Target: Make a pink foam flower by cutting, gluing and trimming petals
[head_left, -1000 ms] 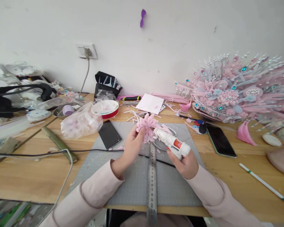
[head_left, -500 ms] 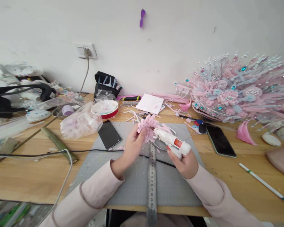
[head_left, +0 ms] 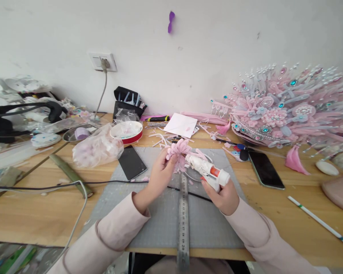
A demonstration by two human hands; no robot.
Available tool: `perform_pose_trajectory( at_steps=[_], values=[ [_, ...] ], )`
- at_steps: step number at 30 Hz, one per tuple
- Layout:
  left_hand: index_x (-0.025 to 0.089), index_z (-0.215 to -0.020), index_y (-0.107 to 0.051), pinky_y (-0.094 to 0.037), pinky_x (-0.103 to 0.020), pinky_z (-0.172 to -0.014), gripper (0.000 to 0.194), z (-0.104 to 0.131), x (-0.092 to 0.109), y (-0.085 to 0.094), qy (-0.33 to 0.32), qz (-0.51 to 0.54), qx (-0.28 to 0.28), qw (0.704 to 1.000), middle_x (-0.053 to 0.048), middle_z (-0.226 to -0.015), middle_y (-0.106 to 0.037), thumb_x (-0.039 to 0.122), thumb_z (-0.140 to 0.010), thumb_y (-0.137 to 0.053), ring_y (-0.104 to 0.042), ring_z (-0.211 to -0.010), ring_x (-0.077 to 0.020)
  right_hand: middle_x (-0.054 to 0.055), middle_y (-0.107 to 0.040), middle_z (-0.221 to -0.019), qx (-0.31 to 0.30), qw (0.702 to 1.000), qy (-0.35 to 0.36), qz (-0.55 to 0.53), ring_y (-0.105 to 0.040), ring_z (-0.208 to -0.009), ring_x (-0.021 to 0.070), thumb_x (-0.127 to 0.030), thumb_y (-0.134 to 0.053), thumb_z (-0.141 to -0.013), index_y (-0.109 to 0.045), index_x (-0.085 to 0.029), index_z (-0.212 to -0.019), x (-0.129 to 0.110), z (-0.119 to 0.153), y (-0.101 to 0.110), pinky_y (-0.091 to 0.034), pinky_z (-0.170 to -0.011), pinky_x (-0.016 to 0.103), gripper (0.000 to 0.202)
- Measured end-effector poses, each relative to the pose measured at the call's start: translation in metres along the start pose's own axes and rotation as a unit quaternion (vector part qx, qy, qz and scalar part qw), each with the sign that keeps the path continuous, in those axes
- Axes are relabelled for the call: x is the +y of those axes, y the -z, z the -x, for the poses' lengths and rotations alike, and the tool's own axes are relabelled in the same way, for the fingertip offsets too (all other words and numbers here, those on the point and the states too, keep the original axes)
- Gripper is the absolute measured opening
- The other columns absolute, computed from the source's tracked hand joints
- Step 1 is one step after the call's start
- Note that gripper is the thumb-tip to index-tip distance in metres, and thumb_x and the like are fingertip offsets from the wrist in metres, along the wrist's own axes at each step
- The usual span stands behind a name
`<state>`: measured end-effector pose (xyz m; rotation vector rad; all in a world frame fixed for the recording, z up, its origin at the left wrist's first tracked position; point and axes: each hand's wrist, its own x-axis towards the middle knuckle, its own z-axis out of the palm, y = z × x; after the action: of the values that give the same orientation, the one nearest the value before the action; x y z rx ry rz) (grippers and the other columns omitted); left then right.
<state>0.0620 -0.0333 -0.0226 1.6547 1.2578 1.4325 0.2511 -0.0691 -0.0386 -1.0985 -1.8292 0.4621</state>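
Observation:
Between the fingers of my left hand (head_left: 162, 171) is a pink fluffy flower (head_left: 179, 151) with several petals, held above the mat. My right hand (head_left: 223, 196) is closed around the handle of a white hot glue gun (head_left: 201, 166) with an orange-red part near its back end. The gun's tip points left at the flower; whether it touches the petals I cannot tell. Under both hands lies a grey cutting mat (head_left: 148, 224). A steel ruler (head_left: 183, 220) runs down its middle and sticks out past the table's front edge.
A large pink beaded headdress (head_left: 277, 110) stands at the right, with a phone (head_left: 265, 170) before it. Another dark phone (head_left: 132, 163), a plastic bag (head_left: 98, 146) and a red-rimmed tub (head_left: 127, 132) are left of the flower. A black cable (head_left: 108, 182) crosses the mat.

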Motion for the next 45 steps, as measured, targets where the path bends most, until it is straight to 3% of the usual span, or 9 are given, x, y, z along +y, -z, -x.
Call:
perform_pose_trajectory(
  at_steps=[3,8,12,15,23,31,45],
  values=[
    [0.018,-0.09,-0.059,-0.041,-0.026,-0.075,0.021,0.0,0.001,-0.001,0.054,0.022,0.011,0.998,-0.002,-0.085,-0.061,0.033,-0.083,-0.045,-0.053,-0.079,-0.0158,0.007,-0.072,-0.077,0.008,0.997,-0.026,-0.067,-0.068,-0.067,0.0227,-0.028,-0.058,-0.074,-0.065,-0.018,-0.09,-0.006,-0.005,0.001,-0.057,-0.058,0.03,0.02],
    [0.018,-0.099,-0.058,-0.041,-0.027,-0.078,0.026,0.001,0.004,-0.004,0.079,0.08,0.002,0.994,-0.004,-0.097,-0.063,0.032,-0.081,-0.047,-0.055,-0.088,-0.0172,0.005,-0.071,-0.075,-0.009,0.989,-0.053,-0.14,-0.066,-0.066,0.0209,-0.034,-0.056,-0.077,-0.062,-0.018,-0.09,-0.014,-0.011,0.004,-0.057,-0.059,0.031,0.022],
    [0.018,-0.095,-0.059,-0.042,-0.027,-0.075,0.024,0.002,0.006,-0.005,0.087,0.079,0.006,0.993,-0.003,-0.092,-0.064,0.033,-0.08,-0.048,-0.056,-0.085,-0.0173,0.005,-0.069,-0.069,-0.03,0.991,-0.037,-0.124,-0.066,-0.063,0.0206,-0.033,-0.052,-0.08,-0.062,-0.019,-0.081,-0.016,-0.011,0.005,-0.056,-0.059,0.03,0.017],
    [0.019,-0.09,-0.06,-0.044,-0.026,-0.07,0.022,0.003,0.007,-0.006,0.093,0.07,0.011,0.993,-0.003,-0.087,-0.064,0.034,-0.079,-0.049,-0.056,-0.081,-0.0176,0.005,-0.069,-0.073,-0.029,0.996,0.006,-0.089,-0.066,-0.069,0.0223,-0.033,-0.049,-0.081,-0.063,-0.019,-0.09,-0.018,-0.011,0.006,-0.056,-0.064,0.032,0.021],
    [0.018,-0.097,-0.058,-0.042,-0.028,-0.081,0.025,0.004,0.004,-0.005,0.072,0.075,-0.01,0.995,-0.005,-0.096,-0.063,0.033,-0.082,-0.047,-0.055,-0.089,-0.0177,0.006,-0.069,-0.078,-0.047,0.996,0.033,-0.07,-0.066,-0.076,0.024,-0.037,-0.044,-0.086,-0.059,-0.021,-0.106,-0.013,-0.009,0.006,-0.055,-0.07,0.036,0.03],
    [0.017,-0.097,-0.057,-0.041,-0.028,-0.082,0.023,0.003,0.003,-0.006,0.069,0.086,-0.016,0.994,-0.005,-0.098,-0.062,0.032,-0.082,-0.046,-0.055,-0.091,-0.0174,0.007,-0.069,-0.089,-0.038,0.996,0.059,-0.056,-0.065,-0.085,0.0237,-0.033,-0.045,-0.086,-0.056,-0.022,-0.113,-0.006,-0.006,0.004,-0.054,-0.077,0.037,0.031],
    [0.017,-0.1,-0.056,-0.04,-0.026,-0.081,0.022,0.003,0.004,-0.006,0.043,0.08,-0.017,0.996,-0.005,-0.104,-0.062,0.027,-0.083,-0.046,-0.055,-0.093,-0.0168,0.007,-0.07,-0.087,-0.045,0.993,0.033,-0.102,-0.065,-0.084,0.0229,-0.028,-0.05,-0.083,-0.06,-0.019,-0.102,-0.009,-0.005,0.003,-0.053,-0.077,0.034,0.023]
  ],
)
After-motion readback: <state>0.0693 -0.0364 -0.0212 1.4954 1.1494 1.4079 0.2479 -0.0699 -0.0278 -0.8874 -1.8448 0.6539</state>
